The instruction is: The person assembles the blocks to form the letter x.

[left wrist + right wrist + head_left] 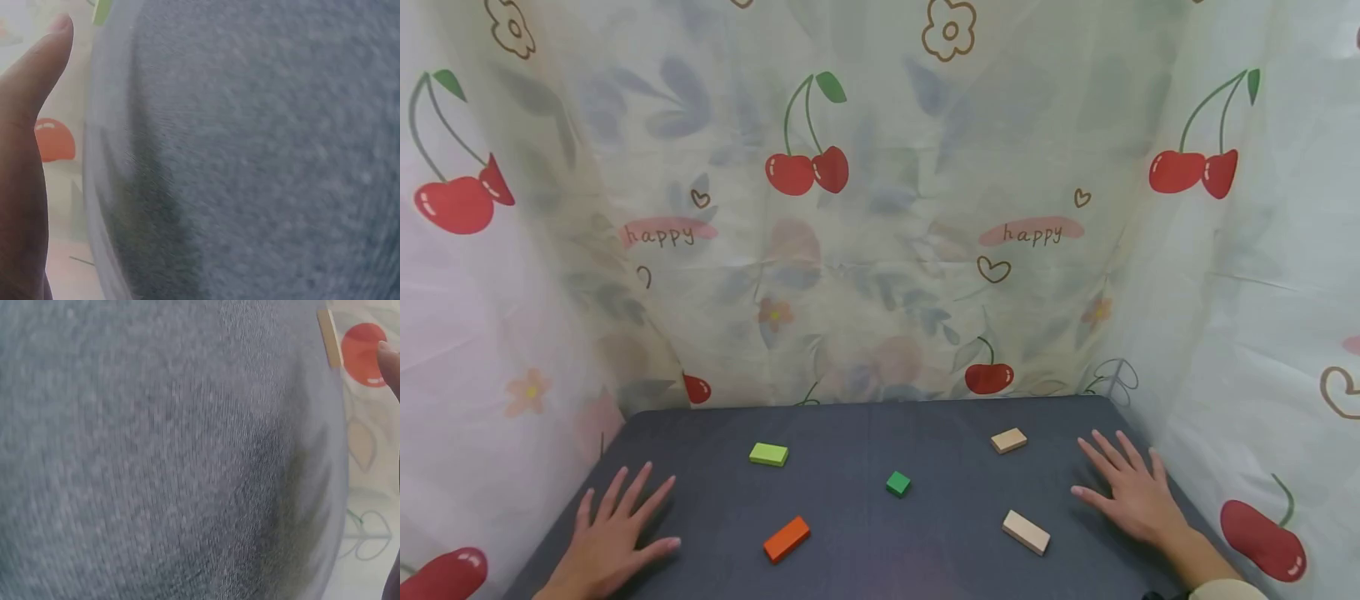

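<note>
My left hand [613,537] is spread at the left side of the dark table, fingers straight and holding nothing. Nearest to it lies an orange block [787,540], with a lime green block [768,454] farther back. On the right side my right hand [1135,492] is spread too, its fingers straight and nothing in them. A pale wooden block [1026,532] lies to its left, and a second, tan wooden block [1008,441] sits behind that one. Around the middle is a small green cube [898,484]. In the right wrist view a wooden block [329,339] shows near the table edge.
The dark grey table [865,433] has rounded far corners. A printed curtain [880,250] with cherries and flowers hangs behind it and along both sides, close to the table edges. The blocks lie apart from one another.
</note>
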A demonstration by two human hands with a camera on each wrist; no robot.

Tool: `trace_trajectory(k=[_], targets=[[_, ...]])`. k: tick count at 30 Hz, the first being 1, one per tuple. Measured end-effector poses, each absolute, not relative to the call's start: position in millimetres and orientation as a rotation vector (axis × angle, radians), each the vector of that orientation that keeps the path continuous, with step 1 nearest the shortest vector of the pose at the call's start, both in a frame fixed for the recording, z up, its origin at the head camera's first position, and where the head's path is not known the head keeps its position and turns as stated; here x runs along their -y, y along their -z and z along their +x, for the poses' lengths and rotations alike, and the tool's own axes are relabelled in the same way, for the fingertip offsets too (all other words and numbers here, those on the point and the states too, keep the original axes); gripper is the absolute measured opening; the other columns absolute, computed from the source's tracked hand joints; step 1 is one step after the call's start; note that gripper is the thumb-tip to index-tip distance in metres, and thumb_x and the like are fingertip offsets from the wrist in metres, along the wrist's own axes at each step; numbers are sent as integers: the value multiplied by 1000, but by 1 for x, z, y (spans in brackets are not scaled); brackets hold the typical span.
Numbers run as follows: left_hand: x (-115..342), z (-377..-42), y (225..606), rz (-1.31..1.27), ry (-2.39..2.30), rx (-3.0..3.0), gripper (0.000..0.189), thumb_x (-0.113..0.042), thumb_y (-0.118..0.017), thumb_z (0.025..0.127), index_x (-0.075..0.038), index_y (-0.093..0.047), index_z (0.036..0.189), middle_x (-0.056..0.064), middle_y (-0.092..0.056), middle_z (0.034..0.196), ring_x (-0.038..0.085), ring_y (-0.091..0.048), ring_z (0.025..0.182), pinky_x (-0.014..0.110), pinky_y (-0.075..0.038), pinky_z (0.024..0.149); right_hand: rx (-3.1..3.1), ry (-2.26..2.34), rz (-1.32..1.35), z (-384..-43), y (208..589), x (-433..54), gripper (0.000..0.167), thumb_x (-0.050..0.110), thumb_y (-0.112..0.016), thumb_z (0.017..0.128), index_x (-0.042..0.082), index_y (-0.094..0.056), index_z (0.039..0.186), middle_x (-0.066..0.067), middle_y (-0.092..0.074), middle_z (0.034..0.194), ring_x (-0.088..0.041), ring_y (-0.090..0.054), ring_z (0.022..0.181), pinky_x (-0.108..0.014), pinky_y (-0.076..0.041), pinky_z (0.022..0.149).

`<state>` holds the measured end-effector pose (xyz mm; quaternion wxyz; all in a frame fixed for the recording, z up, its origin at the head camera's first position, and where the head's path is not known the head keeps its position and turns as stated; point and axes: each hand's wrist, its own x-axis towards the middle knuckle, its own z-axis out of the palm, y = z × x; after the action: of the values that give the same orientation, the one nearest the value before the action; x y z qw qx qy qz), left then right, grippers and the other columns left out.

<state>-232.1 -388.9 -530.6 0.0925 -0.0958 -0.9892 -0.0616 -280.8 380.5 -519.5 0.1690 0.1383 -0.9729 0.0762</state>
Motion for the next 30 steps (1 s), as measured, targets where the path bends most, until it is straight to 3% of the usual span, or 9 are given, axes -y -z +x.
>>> trace_trajectory(k=[4, 18, 30], targets=[[386, -233, 527, -282, 186, 2939, 87, -74, -52, 83, -25, -33, 153, 15, -14, 159, 45, 1, 143, 76, 1, 96, 2735, -244, 414, -281, 518, -375, 81, 57, -62, 88, 26, -28, 155, -12, -27, 157, -36, -2, 146, -68, 10, 103], [367, -235, 515, -311, 262, 2847, 83, -68, -58, 84, -26, -35, 152, 14, -15, 159, 47, -9, 140, 76, -2, 96, 2679, -393, 476, -278, 508, -356, 79, 45, -73, 84, 21, -38, 151, -17, -35, 151, -46, -28, 136, -71, -20, 96], [346, -236, 505, -316, 328, 2825, 85, -63, -63, 84, -24, -33, 153, 17, -26, 155, 47, -15, 137, 73, -9, 98, 2541, -562, 515, -271, 500, -339, 73, 34, -78, 82, 13, -46, 145, -19, -45, 143, -45, -41, 126, -66, -34, 91]])
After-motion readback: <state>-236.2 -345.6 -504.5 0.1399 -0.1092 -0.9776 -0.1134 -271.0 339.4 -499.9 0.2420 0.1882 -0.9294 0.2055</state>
